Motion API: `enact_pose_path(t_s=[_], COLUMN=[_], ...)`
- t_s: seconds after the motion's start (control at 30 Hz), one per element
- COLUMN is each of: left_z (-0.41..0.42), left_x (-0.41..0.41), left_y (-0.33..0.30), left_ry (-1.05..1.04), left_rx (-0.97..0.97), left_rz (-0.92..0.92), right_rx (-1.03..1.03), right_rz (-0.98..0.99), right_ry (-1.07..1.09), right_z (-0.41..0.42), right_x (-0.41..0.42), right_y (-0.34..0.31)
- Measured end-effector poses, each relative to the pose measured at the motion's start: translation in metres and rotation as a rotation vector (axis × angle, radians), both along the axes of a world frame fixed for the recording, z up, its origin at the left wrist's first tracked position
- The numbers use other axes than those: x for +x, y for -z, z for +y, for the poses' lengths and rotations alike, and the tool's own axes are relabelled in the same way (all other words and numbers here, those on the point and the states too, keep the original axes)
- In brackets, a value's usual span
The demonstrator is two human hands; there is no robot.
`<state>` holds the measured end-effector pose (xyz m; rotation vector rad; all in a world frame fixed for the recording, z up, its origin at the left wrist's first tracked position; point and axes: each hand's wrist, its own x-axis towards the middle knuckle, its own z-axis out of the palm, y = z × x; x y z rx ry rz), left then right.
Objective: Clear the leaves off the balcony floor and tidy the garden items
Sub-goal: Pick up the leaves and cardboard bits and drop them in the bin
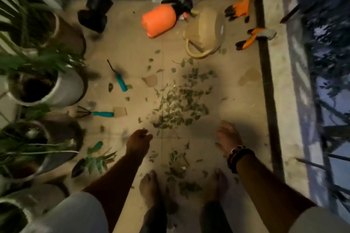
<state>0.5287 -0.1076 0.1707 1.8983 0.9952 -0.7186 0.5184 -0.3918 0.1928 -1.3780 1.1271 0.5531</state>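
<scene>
While curled loosely and holding nothing, left hand (139, 139); fingers of right hand (228, 137) straight, relaxed, beaded bracelet (239, 157) at wrist. Between and beyond both, leaf pile (178, 106) on tiled floor (130, 43). Further out: teal hand rake (95, 113), orange sprayer (159, 20), watering can (205, 34), garden gloves (238, 9), potted plants (43, 85) lining left side.

Both hands, left (139, 139) and right (228, 138), empty above scattered leaves (178, 108) on the balcony floor (132, 43); orange sprayer (159, 20) beyond

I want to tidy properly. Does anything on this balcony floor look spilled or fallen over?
Yes. Leaves lie scattered mid-floor, the orange sprayer and beige watering can lie tipped over near the far wall.
</scene>
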Motion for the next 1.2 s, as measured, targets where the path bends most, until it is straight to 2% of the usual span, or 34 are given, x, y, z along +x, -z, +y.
enact_pose_path(t_s=[0.07,0.2,0.27,0.37,0.47,0.57,0.63,0.7,0.8,0.83,0.9,0.97,1.03,1.1,1.2], left_z=[0.008,0.027,0.033,0.032,0.015,-0.018,-0.041,-0.059,-0.058,-0.050,-0.028,-0.006,0.009,0.012,-0.008], left_x=[0.009,0.013,0.019,0.042,0.059,0.041,0.010,-0.029,-0.073,-0.077,-0.066,-0.035,0.006,0.046,0.073], left_y=[0.058,0.166,0.208,0.252,0.284,0.297,0.295,0.287,0.273,0.270,0.265,0.265,0.270,0.282,0.296], left_ry=[0.077,0.406,0.493,0.659,0.759,0.840,0.956,1.074,1.139,1.121,1.019,0.914,0.825,0.806,0.924], left_rx=[0.064,0.221,0.268,0.386,0.479,0.496,0.425,0.292,0.105,0.078,0.107,0.254,0.415,0.532,0.527], left_rz=[0.033,0.077,0.023,-0.177,-0.217,-0.155,-0.163,-0.150,-0.138,-0.177,-0.288,-0.347,-0.422,-0.455,-0.309], right_rx=[-0.017,-0.048,-0.157,-0.420,-0.701,-0.856,-0.905,-0.943,-0.820,-0.702,-0.551,-0.615,-0.710,-0.833,-0.890], right_rz=[0.009,0.069,0.067,0.058,0.135,0.082,-0.051,-0.277,-0.440,-0.468,-0.536,-0.594,-0.529,-0.435,-0.285], right_ry=[-0.037,-0.188,-0.359,-0.640,-0.896,-1.051,-1.211,-1.325,-1.648,-1.636,-1.378,-1.205,-1.084,-1.139,-1.378], right_z=[0.005,0.010,0.011,0.012,0.020,0.044,0.067,0.093,0.110,0.108,0.098,0.088,0.088,0.095,0.113], right_x=[0.007,0.010,0.022,0.056,0.077,0.060,0.021,-0.032,-0.083,-0.085,-0.069,-0.031,0.019,0.061,0.082], right_y=[0.065,0.189,0.240,0.291,0.316,0.316,0.323,0.328,0.309,0.302,0.296,0.302,0.307,0.313,0.316])
